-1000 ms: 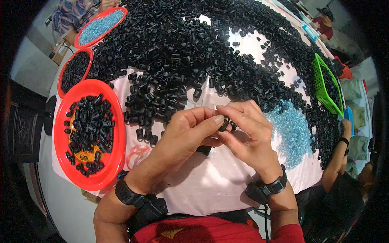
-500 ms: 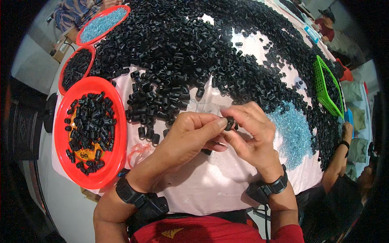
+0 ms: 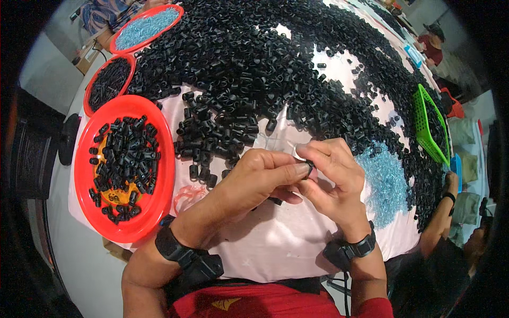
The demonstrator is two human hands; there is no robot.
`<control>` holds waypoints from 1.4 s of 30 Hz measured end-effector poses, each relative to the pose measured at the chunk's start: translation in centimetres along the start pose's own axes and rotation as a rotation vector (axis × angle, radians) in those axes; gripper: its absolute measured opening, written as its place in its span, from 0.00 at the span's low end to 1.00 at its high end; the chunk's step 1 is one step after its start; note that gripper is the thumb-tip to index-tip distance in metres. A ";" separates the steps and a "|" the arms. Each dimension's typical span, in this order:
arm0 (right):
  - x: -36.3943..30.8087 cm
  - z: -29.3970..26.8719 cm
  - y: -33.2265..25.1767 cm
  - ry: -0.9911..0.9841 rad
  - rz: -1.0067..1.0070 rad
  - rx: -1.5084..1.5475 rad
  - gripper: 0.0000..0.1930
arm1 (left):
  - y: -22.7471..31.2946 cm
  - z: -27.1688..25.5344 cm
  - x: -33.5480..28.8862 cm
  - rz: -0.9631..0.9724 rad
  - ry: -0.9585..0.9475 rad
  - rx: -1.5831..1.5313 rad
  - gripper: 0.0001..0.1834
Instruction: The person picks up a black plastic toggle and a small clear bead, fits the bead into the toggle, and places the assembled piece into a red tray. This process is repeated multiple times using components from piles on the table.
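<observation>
My left hand point(image 3: 273, 172) and my right hand point(image 3: 339, 172) meet over the pale tablecloth. Between their fingertips is a small black plastic part point(image 3: 308, 166), mostly covered by the fingers. Both hands pinch it, thumbs and forefingers pressed against it. Just beyond the hands lies the edge of a large heap of short black tube-like plastic parts point(image 3: 222, 119). To the left, a red oval tray point(image 3: 85, 175) with a yellow patch on its bottom holds many small black parts. Another black piece point(image 3: 274, 201) shows partly under my left hand.
A pile of clear bluish slivers point(image 3: 389, 185) lies right of my right hand. Two more red trays stand far left, one with bluish slivers point(image 3: 146, 29), one with thin black pieces point(image 3: 110, 82). A green basket point(image 3: 422, 124) stands right. A co-worker's forearm point(image 3: 439, 212) reaches in there.
The view has shifted slightly, so the trays sit a little further right in it. My fingers have closed further over the black part, and it has turned between them.
</observation>
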State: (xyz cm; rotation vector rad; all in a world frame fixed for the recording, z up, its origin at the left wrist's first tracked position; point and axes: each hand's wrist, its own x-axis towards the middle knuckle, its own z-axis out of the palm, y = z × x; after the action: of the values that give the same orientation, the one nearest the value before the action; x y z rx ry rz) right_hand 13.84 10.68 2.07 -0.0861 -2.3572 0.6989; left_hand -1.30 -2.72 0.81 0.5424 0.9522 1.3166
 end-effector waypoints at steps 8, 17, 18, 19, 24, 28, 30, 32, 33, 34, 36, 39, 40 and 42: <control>0.2 -0.1 -0.1 0.041 0.003 -0.005 0.21 | 0.3 1.2 -0.3 0.011 0.024 -0.099 0.19; -0.1 -0.2 0.1 0.045 -0.032 -0.028 0.22 | 0.0 0.7 -0.4 0.027 -0.031 -0.104 0.18; -0.2 -0.2 0.2 0.039 -0.038 -0.011 0.23 | 0.0 0.8 -0.3 0.027 -0.032 -0.104 0.18; -0.2 -0.2 0.2 0.038 -0.038 -0.012 0.23 | -0.1 0.8 -0.3 0.046 -0.040 -0.085 0.17; 0.0 0.0 -0.5 0.042 0.087 0.029 0.26 | 0.3 0.8 -0.5 0.050 -0.014 -0.059 0.16; -0.1 -0.1 0.5 0.017 -0.023 -0.006 0.26 | 0.5 0.7 -0.4 0.053 0.012 -0.006 0.16; -0.1 -0.2 0.5 0.011 -0.023 -0.031 0.25 | 0.6 0.9 -0.5 0.051 0.033 0.034 0.15; 0.0 -0.2 0.4 0.028 -0.040 -0.023 0.24 | 0.3 1.1 -0.6 0.046 0.084 -0.018 0.16; 0.0 -0.2 0.4 0.043 -0.054 -0.015 0.23 | 0.2 1.1 -0.5 0.049 0.080 -0.014 0.16; 0.0 -0.2 0.3 0.048 -0.057 -0.019 0.23 | 0.2 0.9 -0.5 0.057 0.070 -0.052 0.16; 0.0 -0.3 0.2 0.043 -0.081 -0.029 0.21 | 0.3 0.8 -0.5 0.070 0.057 -0.082 0.17; -0.1 -0.5 0.0 0.044 -0.116 -0.039 0.21 | 0.2 1.1 -0.8 0.034 0.052 -0.022 0.18; -0.1 -0.3 0.1 0.050 -0.122 -0.035 0.21 | -0.3 1.2 -0.7 0.086 0.051 0.010 0.18; -0.1 0.0 0.4 -0.009 -0.066 0.044 0.23 | -0.3 1.7 -1.1 0.140 0.058 0.054 0.19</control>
State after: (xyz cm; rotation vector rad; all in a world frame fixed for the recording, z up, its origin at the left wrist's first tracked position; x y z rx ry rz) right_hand 13.92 11.00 1.81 0.0141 -2.3411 0.7203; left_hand 0.28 -3.54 1.72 0.6246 1.0147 1.4414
